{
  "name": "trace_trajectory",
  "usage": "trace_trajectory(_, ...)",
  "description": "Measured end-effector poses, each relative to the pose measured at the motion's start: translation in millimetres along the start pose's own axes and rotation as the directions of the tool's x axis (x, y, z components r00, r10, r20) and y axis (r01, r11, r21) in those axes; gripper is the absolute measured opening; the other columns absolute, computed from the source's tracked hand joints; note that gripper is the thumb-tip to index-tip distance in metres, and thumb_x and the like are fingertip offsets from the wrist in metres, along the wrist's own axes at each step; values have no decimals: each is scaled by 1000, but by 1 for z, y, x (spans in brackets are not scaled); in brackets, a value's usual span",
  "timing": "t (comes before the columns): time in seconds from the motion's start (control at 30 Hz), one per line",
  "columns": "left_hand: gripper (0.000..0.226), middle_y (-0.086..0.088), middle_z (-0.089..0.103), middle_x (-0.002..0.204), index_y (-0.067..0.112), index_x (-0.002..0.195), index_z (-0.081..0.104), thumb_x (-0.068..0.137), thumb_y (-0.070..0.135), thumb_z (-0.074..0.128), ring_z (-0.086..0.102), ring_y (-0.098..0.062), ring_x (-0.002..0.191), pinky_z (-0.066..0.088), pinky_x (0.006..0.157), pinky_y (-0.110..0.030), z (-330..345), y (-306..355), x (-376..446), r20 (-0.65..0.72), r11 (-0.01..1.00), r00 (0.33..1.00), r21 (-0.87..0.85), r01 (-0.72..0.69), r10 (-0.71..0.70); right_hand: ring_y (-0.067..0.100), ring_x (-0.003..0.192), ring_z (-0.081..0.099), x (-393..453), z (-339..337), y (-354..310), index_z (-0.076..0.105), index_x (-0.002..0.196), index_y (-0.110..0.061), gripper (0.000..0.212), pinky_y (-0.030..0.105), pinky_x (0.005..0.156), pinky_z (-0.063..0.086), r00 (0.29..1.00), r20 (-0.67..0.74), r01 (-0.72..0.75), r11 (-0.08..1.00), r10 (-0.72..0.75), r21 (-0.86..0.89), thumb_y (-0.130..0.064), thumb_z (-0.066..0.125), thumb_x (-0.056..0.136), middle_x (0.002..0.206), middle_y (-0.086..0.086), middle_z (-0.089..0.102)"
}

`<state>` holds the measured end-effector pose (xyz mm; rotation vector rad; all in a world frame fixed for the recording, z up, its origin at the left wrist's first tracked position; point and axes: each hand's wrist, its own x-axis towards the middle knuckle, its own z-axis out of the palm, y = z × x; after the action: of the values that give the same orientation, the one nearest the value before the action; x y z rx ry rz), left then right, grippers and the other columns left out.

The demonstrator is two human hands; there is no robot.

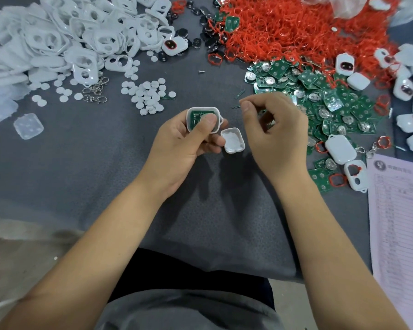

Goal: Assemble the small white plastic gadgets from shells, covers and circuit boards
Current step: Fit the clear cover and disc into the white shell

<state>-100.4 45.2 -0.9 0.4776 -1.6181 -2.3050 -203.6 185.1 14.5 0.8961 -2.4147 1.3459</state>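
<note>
at centre of grey mat [57, 167], left hand [186, 141] grips white shell [202, 119], thumb pressing green circuit board [197, 116] seated inside. right hand [274, 132] hovers beside it, fingers curled, thumb meeting forefinger; whether it pinches anything, cannot tell. white cover [233, 140] lies on mat between hands. board pile [320, 101] right, red rings [296, 29] beyond, white covers heap [57, 36] far left.

The left hand [186, 136] holds a white shell [202, 119] with a green circuit board [197, 116] inside, the thumb pressing on it. Just beside it lies 1 white cover [233, 140] on the grey table [81, 163]. The right hand [275, 129] hovers with fingers curled; whether it pinches something is unclear.
</note>
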Motion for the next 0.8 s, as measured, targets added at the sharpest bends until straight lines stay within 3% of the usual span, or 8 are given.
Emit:
trace_trajectory(0.23, 15, -4, 78, 97, 8, 107, 67, 108, 12, 52, 71, -10, 72, 58, 69, -23, 2, 0, -1, -11, 999, 1000, -30, 12, -12, 19, 70, 58, -1, 2, 1, 76, 95, -10, 13, 36, 67, 47, 999, 50, 13, 1000, -12, -6, -16, 65, 99, 84, 3, 68)
trace_trajectory(0.8, 14, -7, 78, 105, 9, 115, 63, 109, 11, 50, 77, -18, 88, 59, 77, -25, 0, 4, -2, 16, 997, 1000, -75, 12, -11, 14, 69, 55, 2, -3, 3, 75, 93, -11, 13, 27, 66, 45, 1000, 27, -11, 1000, 11, -6, -16, 65, 98, 83, 2, 69)
